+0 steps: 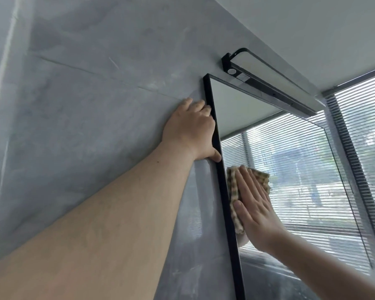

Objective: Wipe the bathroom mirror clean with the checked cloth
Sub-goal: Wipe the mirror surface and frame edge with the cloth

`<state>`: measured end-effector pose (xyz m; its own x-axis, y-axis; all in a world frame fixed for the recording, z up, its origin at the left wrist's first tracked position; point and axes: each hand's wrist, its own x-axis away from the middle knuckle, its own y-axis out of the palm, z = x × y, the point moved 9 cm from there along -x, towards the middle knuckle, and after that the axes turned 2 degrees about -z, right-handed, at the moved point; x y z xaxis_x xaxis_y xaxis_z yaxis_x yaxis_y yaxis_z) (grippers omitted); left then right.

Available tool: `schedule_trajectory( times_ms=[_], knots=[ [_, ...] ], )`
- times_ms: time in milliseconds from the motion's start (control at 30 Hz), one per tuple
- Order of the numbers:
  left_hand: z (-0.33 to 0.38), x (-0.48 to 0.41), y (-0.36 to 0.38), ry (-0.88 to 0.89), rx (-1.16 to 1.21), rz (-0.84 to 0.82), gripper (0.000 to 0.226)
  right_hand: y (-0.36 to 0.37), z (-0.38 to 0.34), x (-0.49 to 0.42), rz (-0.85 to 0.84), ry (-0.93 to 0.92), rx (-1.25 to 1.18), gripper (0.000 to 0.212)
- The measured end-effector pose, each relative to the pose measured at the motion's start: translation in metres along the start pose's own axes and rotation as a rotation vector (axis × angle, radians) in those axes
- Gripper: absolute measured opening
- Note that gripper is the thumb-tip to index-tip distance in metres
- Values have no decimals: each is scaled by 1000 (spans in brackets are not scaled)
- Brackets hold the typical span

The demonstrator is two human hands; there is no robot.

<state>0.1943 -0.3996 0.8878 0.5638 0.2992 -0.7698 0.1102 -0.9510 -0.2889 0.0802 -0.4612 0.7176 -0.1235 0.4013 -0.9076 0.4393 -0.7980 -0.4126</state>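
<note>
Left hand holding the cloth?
No, the right hand presses the checked cloth flat on the mirror; the left hand rests against its edge.

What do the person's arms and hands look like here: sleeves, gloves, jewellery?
Both are bare. The left hand and right hand wear no gloves, and no rings show. The left forearm and right forearm carry no sleeve, watch or bracelet as far as the frame reaches.
</note>
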Motion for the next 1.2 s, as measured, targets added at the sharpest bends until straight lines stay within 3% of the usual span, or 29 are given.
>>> schedule_trajectory(
  times_ms=[133,333,700,900,1200],
  knots=[
    [4,5,1,-7,21,23,101,-27,-1,-51,30,30,-27,67],
    [3,6,1,-20,42,23,99,-52,2,-110,134,66,-43,62],
    [6,14,2,-59,51,19,87,-5,14,-14,142,-48,-40,62],
    [6,14,3,-72,47,27,86,19,16,50,95,-238,9,61],
    [17,25,16,-43,-90,-50,94,17,9,49,58,-289,70,61]
  ],
)
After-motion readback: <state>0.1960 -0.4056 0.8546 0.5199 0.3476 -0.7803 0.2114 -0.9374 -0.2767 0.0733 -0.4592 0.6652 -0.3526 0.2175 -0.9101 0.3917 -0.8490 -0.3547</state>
